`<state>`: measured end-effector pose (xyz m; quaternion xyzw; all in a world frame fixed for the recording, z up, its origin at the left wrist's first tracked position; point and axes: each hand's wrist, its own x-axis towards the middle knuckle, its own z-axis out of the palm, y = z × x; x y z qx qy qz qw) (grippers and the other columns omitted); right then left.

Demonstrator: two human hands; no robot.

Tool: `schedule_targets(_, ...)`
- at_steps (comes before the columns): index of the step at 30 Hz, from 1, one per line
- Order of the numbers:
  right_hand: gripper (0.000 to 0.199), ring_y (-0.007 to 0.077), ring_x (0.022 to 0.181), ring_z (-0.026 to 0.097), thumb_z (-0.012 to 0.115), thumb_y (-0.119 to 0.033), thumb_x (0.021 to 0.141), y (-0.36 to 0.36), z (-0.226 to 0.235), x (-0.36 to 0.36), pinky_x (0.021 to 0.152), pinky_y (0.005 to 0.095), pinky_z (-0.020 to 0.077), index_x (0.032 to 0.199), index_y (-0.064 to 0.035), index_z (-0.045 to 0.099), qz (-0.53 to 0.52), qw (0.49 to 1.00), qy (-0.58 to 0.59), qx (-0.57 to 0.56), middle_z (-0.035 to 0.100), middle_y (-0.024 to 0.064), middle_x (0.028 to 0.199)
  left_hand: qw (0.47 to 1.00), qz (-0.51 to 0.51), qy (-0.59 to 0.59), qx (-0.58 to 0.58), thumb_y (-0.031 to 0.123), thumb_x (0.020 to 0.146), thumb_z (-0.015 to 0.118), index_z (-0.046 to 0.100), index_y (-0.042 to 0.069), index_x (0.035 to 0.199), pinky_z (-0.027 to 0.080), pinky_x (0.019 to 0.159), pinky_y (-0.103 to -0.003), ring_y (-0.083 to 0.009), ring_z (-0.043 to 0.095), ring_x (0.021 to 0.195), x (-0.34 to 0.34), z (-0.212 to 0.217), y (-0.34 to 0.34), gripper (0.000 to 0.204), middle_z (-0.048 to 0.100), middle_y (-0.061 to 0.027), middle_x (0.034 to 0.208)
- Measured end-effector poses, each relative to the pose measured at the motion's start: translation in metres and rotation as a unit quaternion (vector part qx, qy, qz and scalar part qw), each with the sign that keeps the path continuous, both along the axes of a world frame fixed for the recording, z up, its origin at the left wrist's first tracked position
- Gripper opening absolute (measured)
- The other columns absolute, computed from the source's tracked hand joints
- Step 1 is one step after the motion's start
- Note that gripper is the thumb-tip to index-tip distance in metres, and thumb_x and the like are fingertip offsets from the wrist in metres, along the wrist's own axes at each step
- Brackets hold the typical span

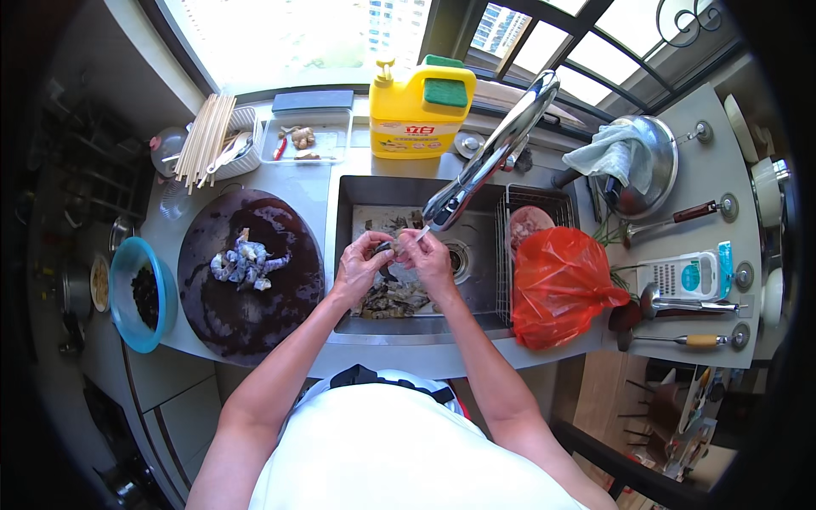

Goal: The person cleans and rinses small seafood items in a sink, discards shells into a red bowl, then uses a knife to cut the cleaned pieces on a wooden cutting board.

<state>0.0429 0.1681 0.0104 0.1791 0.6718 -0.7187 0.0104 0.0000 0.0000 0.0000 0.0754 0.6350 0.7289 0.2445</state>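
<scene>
Over the sink [478, 313], both my hands meet below the tap [489, 153], where a thin stream of water shows. My left hand [361, 265] pinches a dark grey shrimp [383, 248] by one end. Fingertips of my right hand [430, 262] are closed on the shrimp's other side, partly hiding it. Beneath them, a heap of unpeeled grey shrimp [393, 301] lies in the sink, with more bits [387, 223] farther back. To the left, a pile of peeled shrimp [246, 262] rests on a round dark chopping board [229, 327].
Left of the board stands a blue bowl [168, 293] with dark pieces inside. A yellow detergent jug [416, 119] is behind the sink. On the right are a wire rack [505, 263], a red plastic bag [561, 289], a metal lid [659, 170] and several utensils.
</scene>
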Motion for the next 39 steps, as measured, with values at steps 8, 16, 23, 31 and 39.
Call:
schedule_targets(8, 0.013, 0.0108, 0.072, 0.068, 0.062, -0.004, 0.096, -0.004, -0.006, 0.005, 0.062, 0.0235, 0.0540, 0.107, -0.0004, 0.068, -0.002, 0.990, 0.013, -0.138, 0.070, 0.0041, 0.086, 0.990, -0.024, 0.066, -0.119, 0.011, 0.092, 0.071, 0.069, 0.001, 0.117, 0.054, 0.071, -0.024, -0.0074, 0.064, 0.079, -0.001, 0.019, 0.001, 0.026, 0.071, -0.0030, 0.093)
schedule_targets(16, 0.013, 0.0101, 0.067, 0.064, 0.062, -0.004, 0.095, 0.002, -0.019, 0.002, 0.060, 0.0245, 0.0533, 0.107, -0.0012, 0.065, -0.032, 0.991, -0.007, -0.126, 0.069, 0.0040, 0.088, 0.998, -0.015, -0.056, 0.019, 0.011, 0.094, 0.070, 0.068, 0.002, 0.120, 0.052, 0.078, -0.024, -0.0068, 0.063, 0.086, 0.004, 0.012, 0.005, 0.027, 0.071, -0.0029, 0.097)
schedule_targets(23, 0.015, 0.0093, 0.076, 0.064, 0.067, -0.002, 0.091, -0.004, -0.004, 0.002, 0.068, 0.0246, 0.0532, 0.106, -0.0023, 0.064, -0.018, 0.972, 0.006, -0.233, 0.067, 0.0026, 0.089, 0.994, 0.041, -0.097, 0.005, 0.013, 0.094, 0.071, 0.067, 0.001, 0.116, 0.050, 0.081, -0.024, -0.0086, 0.063, 0.089, -0.001, 0.011, 0.001, 0.025, 0.071, -0.0038, 0.099)
schedule_targets(31, 0.019, 0.0088, 0.078, 0.063, 0.067, 0.002, 0.085, -0.008, 0.004, -0.001, 0.072, 0.0250, 0.0532, 0.104, -0.0010, 0.065, -0.009, 0.996, 0.079, 0.051, 0.066, 0.0016, 0.089, 0.984, 0.011, -0.179, 0.016, 0.017, 0.096, 0.071, 0.069, -0.002, 0.115, 0.052, 0.076, -0.024, -0.0084, 0.064, 0.085, -0.001, 0.014, 0.002, 0.027, 0.072, -0.0045, 0.098)
schedule_targets(39, 0.019, 0.0102, 0.075, 0.063, 0.068, -0.002, 0.083, 0.004, 0.007, 0.000, 0.070, 0.0264, 0.0527, 0.102, -0.0021, 0.067, 0.075, 0.967, 0.120, 0.210, 0.065, 0.0034, 0.085, 0.952, -0.030, -0.289, 0.093, 0.017, 0.099, 0.066, 0.068, -0.003, 0.119, 0.049, 0.067, -0.024, -0.0097, 0.061, 0.076, 0.000, 0.027, -0.004, 0.028, 0.070, -0.0023, 0.093)
